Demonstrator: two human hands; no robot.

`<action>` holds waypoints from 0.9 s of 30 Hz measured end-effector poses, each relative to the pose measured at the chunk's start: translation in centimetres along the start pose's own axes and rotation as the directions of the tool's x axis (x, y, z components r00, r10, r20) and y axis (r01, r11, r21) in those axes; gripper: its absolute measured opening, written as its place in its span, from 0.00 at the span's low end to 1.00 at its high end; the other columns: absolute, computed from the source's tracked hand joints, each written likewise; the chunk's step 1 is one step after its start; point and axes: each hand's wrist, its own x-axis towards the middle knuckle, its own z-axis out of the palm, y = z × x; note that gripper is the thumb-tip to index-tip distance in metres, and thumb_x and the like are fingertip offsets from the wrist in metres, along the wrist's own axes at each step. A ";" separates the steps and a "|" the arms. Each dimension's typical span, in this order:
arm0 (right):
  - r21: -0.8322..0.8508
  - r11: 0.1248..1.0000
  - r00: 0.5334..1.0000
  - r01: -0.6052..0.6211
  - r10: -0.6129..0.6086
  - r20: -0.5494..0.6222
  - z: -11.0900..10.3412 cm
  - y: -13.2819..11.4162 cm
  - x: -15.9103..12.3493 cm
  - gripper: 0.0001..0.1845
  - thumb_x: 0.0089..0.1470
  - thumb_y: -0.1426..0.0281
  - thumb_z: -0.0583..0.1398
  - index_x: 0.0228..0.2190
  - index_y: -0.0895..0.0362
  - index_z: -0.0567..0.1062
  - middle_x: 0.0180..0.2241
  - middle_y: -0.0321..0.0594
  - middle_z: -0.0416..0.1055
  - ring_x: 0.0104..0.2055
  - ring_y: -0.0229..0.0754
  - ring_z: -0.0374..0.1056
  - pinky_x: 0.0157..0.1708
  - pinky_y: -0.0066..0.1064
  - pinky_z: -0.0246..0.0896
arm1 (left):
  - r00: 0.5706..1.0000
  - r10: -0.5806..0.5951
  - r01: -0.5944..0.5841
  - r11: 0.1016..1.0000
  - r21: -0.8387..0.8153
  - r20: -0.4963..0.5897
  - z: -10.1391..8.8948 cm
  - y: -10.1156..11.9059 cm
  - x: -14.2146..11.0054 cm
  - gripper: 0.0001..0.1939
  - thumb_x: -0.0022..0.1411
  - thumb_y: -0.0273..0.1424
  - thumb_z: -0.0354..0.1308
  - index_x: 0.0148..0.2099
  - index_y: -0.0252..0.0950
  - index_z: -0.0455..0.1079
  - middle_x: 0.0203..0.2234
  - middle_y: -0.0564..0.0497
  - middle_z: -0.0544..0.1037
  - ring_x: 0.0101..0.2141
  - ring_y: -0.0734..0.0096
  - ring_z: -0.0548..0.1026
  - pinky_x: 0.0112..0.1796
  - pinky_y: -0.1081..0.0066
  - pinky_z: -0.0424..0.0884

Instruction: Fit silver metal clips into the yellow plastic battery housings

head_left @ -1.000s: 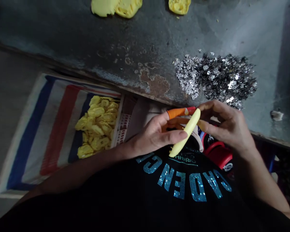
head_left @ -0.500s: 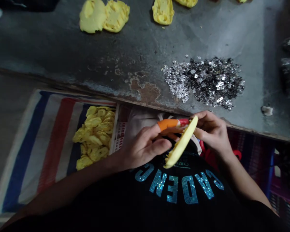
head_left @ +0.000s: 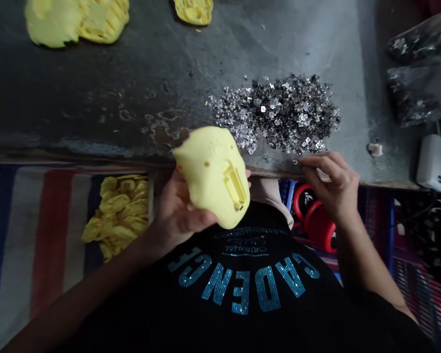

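Note:
My left hand [head_left: 178, 211] grips a yellow moulded plastic shell [head_left: 213, 171] from its left and underside, thumb along the lower edge. The shell's smooth face is turned up and shows a rectangular slot with a small dark bit at its lower end. Most of the left fingers are hidden behind it. Over the table's front edge, my right hand [head_left: 332, 184] pinches a tiny shiny metal piece [head_left: 296, 162] between thumb and forefinger. Just beyond it lies a pile of small metal pieces [head_left: 290, 115], silvery and dark.
More yellow shells [head_left: 103, 22] lie on the grey table [head_left: 161, 63] at the back. Below its edge on the left, a heap of yellow shells [head_left: 121, 211] rests on striped sheeting [head_left: 51, 230]. Plastic bags [head_left: 413, 93] and a white box [head_left: 433, 162] are at right.
My right hand has left the shell and moved to the table edge beside the metal pile, fingers pinched. My left hand has turned the shell from edge-on to smooth face up.

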 end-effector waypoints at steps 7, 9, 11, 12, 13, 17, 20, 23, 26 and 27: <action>-0.357 0.919 0.986 0.165 -0.144 0.086 0.5 4.1 1.3 0.03 0.70 0.64 0.72 0.43 0.48 0.85 0.39 0.39 0.83 0.44 0.52 0.73 0.45 0.44 0.63 | 0.996 0.051 -0.048 0.998 0.042 -0.069 1.2 -0.2 0.8 0.36 0.70 0.57 0.76 0.70 0.43 0.82 0.64 0.43 0.89 0.58 0.47 0.87 0.52 0.58 0.87; -0.324 0.933 0.987 0.157 -0.137 0.082 1.0 3.8 1.2 0.03 0.71 0.65 0.70 0.40 0.48 0.85 0.38 0.39 0.82 0.43 0.51 0.73 0.45 0.44 0.63 | 0.997 0.046 -0.046 0.999 0.017 -0.056 0.9 -0.6 0.7 0.33 0.72 0.56 0.75 0.70 0.44 0.83 0.63 0.45 0.90 0.53 0.53 0.88 0.53 0.60 0.87; -0.257 0.954 0.987 0.155 -0.136 0.090 1.0 3.4 1.1 0.04 0.72 0.68 0.68 0.41 0.48 0.85 0.37 0.39 0.82 0.42 0.50 0.74 0.46 0.44 0.65 | 0.998 0.052 -0.052 0.999 -0.011 -0.030 0.6 -0.8 0.8 0.32 0.74 0.57 0.73 0.69 0.42 0.84 0.62 0.46 0.91 0.48 0.59 0.89 0.51 0.64 0.87; -0.222 0.964 0.987 0.149 -0.130 0.097 0.9 3.3 1.0 0.05 0.73 0.68 0.68 0.42 0.48 0.86 0.38 0.39 0.82 0.43 0.49 0.76 0.46 0.44 0.67 | 0.999 0.045 -0.045 0.999 -0.023 -0.015 0.6 -0.9 0.8 0.32 0.74 0.58 0.72 0.68 0.42 0.85 0.61 0.46 0.91 0.46 0.61 0.90 0.50 0.66 0.87; -0.193 0.972 0.988 0.136 -0.118 0.101 0.8 3.2 0.9 0.06 0.73 0.69 0.67 0.44 0.48 0.87 0.39 0.39 0.83 0.43 0.49 0.77 0.47 0.44 0.68 | 1.000 0.031 -0.031 0.999 -0.034 -0.004 0.6 -1.0 0.9 0.33 0.74 0.58 0.71 0.68 0.41 0.85 0.60 0.46 0.91 0.45 0.62 0.90 0.49 0.67 0.87; -0.140 0.988 0.995 0.069 -0.057 0.085 0.3 3.3 0.8 0.07 0.72 0.68 0.69 0.49 0.48 0.88 0.44 0.42 0.85 0.47 0.50 0.80 0.47 0.43 0.74 | 1.000 -0.013 0.013 0.998 -0.062 0.002 0.6 -1.1 1.2 0.37 0.74 0.60 0.71 0.70 0.39 0.83 0.60 0.43 0.91 0.48 0.57 0.91 0.44 0.68 0.87; -0.101 0.993 0.996 0.065 -0.059 0.068 0.1 2.7 0.9 0.04 0.69 0.70 0.71 0.44 0.49 0.88 0.41 0.41 0.85 0.44 0.49 0.81 0.44 0.42 0.77 | 0.995 -0.076 0.082 0.992 -0.093 0.062 0.8 -1.2 1.3 0.38 0.74 0.60 0.70 0.73 0.40 0.80 0.60 0.41 0.91 0.44 0.54 0.92 0.30 0.73 0.82; 0.019 0.993 0.991 0.115 -0.116 0.069 -0.1 0.6 1.3 0.07 0.69 0.73 0.73 0.45 0.47 0.87 0.40 0.37 0.86 0.41 0.47 0.83 0.40 0.39 0.77 | 0.981 -0.149 0.165 0.977 -0.133 0.122 1.2 -1.2 1.3 0.39 0.73 0.59 0.70 0.73 0.40 0.79 0.58 0.40 0.92 0.40 0.53 0.93 0.24 0.75 0.80; 0.168 0.965 0.969 0.200 -0.220 0.111 -0.3 -2.5 2.0 0.13 0.68 0.76 0.73 0.47 0.45 0.85 0.42 0.35 0.89 0.40 0.47 0.85 0.39 0.41 0.79 | 0.965 -0.207 0.227 0.968 -0.110 0.162 1.7 -1.3 1.4 0.46 0.70 0.63 0.70 0.76 0.38 0.76 0.56 0.36 0.92 0.39 0.49 0.93 0.23 0.76 0.78; 0.197 0.955 0.960 0.223 -0.250 0.128 -0.3 -3.5 2.3 0.13 0.69 0.76 0.73 0.47 0.44 0.85 0.43 0.35 0.89 0.40 0.47 0.85 0.40 0.43 0.80 | 0.960 -0.218 0.237 0.966 -0.100 0.174 1.8 -1.3 1.3 0.48 0.70 0.64 0.70 0.77 0.37 0.74 0.55 0.35 0.92 0.39 0.48 0.93 0.22 0.76 0.78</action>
